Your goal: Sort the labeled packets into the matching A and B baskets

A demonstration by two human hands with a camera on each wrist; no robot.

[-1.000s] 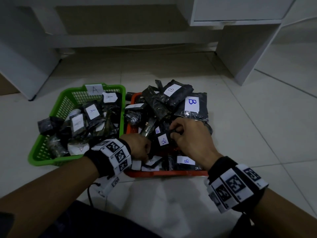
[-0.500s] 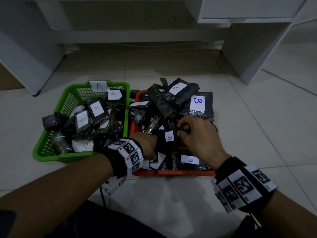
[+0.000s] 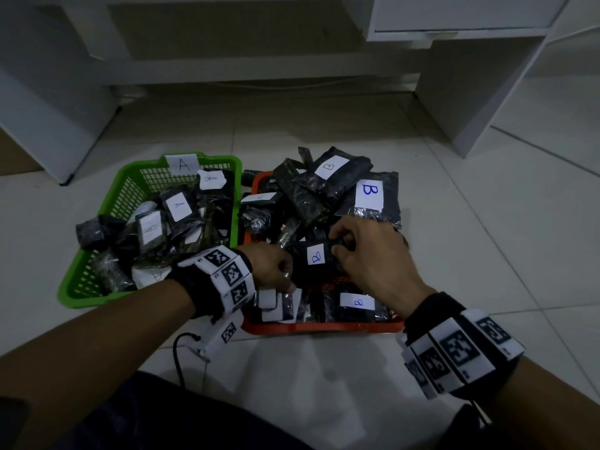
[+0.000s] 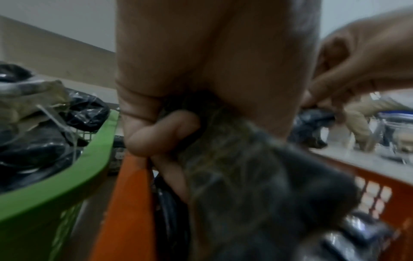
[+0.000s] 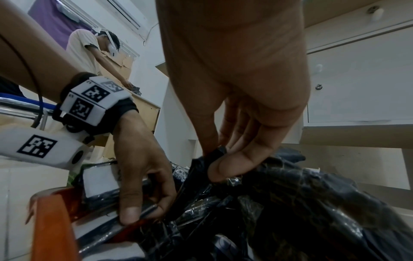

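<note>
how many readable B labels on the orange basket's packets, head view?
4. One on the far top packet, a large blue one at far right, one on the packet between the hands, one near the front rim. More may be hidden.

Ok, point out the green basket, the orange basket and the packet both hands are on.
green basket (image 3: 69, 289): head view, near-left rim.
orange basket (image 3: 324, 327): head view, front rim.
B-labelled packet (image 3: 315, 253): head view, white label.
</note>
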